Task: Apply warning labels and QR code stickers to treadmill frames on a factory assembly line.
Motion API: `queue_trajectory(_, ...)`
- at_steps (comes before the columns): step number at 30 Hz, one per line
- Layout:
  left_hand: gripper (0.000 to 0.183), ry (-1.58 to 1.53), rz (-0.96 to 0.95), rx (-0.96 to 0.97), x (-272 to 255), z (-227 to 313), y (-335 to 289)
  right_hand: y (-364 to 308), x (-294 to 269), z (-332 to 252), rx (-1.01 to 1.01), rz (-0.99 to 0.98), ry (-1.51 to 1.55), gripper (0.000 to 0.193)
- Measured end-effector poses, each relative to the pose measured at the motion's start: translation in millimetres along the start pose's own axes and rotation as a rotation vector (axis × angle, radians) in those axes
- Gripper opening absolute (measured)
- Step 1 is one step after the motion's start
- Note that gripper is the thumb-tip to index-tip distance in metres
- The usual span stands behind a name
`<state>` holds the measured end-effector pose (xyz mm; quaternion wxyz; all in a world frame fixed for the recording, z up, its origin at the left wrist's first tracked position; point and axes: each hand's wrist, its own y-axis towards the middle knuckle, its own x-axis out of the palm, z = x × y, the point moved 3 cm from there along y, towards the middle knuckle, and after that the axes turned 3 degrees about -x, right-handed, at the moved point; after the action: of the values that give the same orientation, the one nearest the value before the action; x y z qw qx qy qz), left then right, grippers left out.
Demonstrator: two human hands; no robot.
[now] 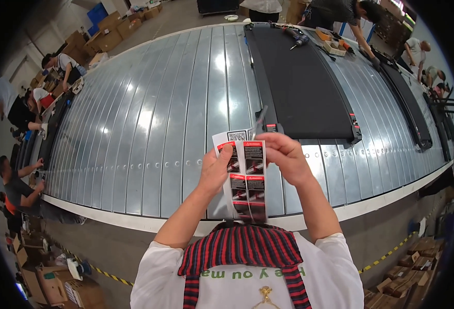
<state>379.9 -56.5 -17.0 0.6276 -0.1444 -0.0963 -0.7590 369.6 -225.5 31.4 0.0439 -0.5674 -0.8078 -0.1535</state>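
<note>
In front of my chest my left hand [216, 167] grips a strip of warning stickers [248, 183], its thumb pressed on the front. The stickers are black and red with small pictures, and the strip's lower end hangs toward my apron. Behind its top shows a white sheet with a square code [237, 136]. My right hand [287, 157] is closed at the strip's upper right corner, fingertips bent together. From those fingertips a thin, shiny sticker-like piece [260, 121] sticks up, seen nearly edge-on.
A long slatted metal table [175, 113] lies ahead, bearing a black treadmill-like deck [304, 82]. On it are a power drill [300, 39] and a parts box [334, 48]. Another black deck [404, 103] lies right. Several people work around the table. Cardboard boxes [80, 293] stand behind at left.
</note>
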Motion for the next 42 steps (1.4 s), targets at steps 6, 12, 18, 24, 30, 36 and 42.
queue_trajectory(6,0.032,-0.029,0.002,0.087,-20.4,14.0,4.8,10.9,42.3,19.4,0.103,-0.171,-0.119,0.021)
queue_trajectory(12,0.044,0.149,-0.097,0.114,-33.7,13.9,3.8,29.5,57.1,11.4,-0.341,0.186,-0.745,0.024)
queue_trajectory(18,0.039,0.1,-0.05,0.172,-36.1,28.0,4.1,28.0,67.9,19.6,-0.385,0.231,-0.73,0.036)
queue_trajectory(24,0.03,0.156,-0.206,0.172,-52.7,27.1,4.1,24.7,79.5,25.5,-0.36,0.219,-0.701,0.039)
queue_trajectory(30,0.022,0.194,-0.245,0.328,-59.7,45.0,0.6,30.9,102.3,15.5,-0.501,0.203,-1.04,0.045)
queue_trajectory(36,0.016,-0.082,-0.155,0.13,-64.8,40.4,-7.6,25.4,96.5,27.4,-0.349,0.234,-0.833,0.043)
queue_trajectory(42,0.016,-0.086,-0.125,0.135,-54.8,42.1,-18.9,11.7,104.7,26.8,-0.475,0.105,-0.935,0.041)
